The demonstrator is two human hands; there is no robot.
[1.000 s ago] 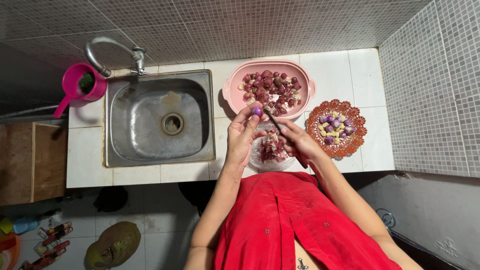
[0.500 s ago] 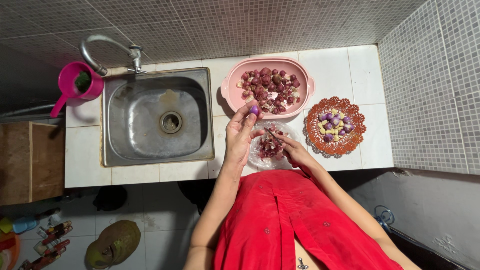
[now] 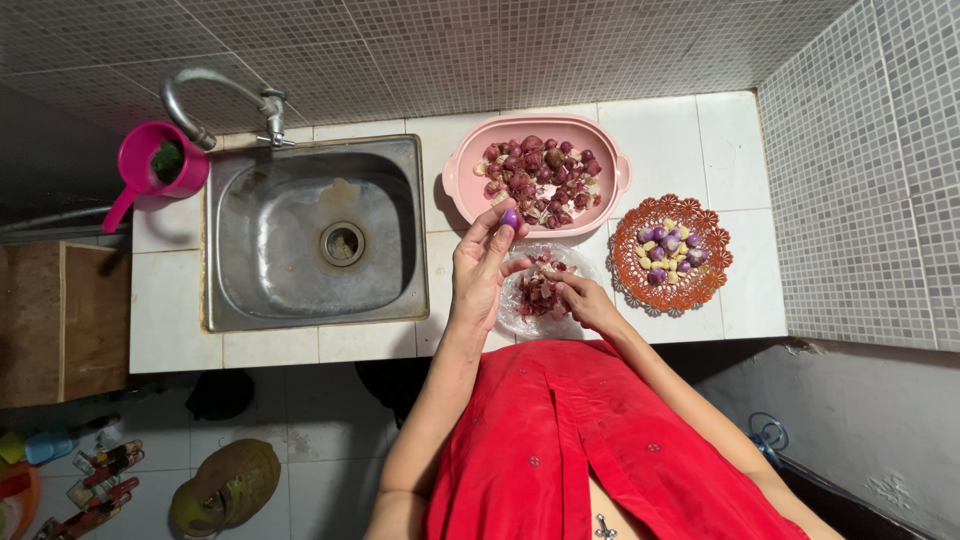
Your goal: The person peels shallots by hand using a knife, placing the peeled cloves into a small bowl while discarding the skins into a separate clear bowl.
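My left hand (image 3: 482, 275) is raised over the counter and pinches a small peeled purple shallot (image 3: 510, 218) at its fingertips, just in front of the pink oval tub (image 3: 462, 170) of unpeeled red shallots. My right hand (image 3: 585, 302) rests low on a clear plastic sheet (image 3: 512, 312) heaped with reddish peels, fingers curled into the pile. What it grips, if anything, is hidden. An orange lacy basket (image 3: 628, 262) to the right holds several peeled purple and pale pieces.
A steel sink (image 3: 250, 290) with a curved tap (image 3: 268, 105) lies to the left, a pink jug (image 3: 140, 170) beside it. Grey mosaic walls close the back and right. A wooden board (image 3: 60, 320) sits far left; floor clutter lies below the counter edge.
My right hand, which held a knife up by the shallot, has dropped down to the peel pile. My left hand stays raised with the shallot, now looking peeled.
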